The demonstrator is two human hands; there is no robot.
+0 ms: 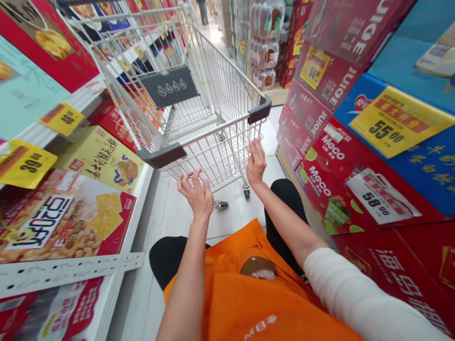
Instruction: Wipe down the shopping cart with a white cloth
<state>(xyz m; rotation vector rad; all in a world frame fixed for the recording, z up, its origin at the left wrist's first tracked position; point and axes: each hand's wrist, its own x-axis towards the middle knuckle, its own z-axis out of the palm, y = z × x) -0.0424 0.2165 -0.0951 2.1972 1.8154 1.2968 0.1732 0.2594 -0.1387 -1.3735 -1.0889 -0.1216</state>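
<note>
A metal shopping cart (213, 137) with dark grey corner grips stands in front of me, and its basket shows no goods. My left hand (196, 193) is at the near end of the cart, below the left corner grip, fingers apart and slightly curled, with nothing in it. Close to the wire near the right corner is my right hand (256, 161). Its fingers are curled together at the tips, and a small pale bit shows by them, too small to name.
Shelves of boxed snacks (67, 213) with yellow price tags line the left side. Stacked drink cartons (330, 175) rise close on the right. Bottle packs (265, 42) stand farther up the aisle, where a person's legs (203, 12) show.
</note>
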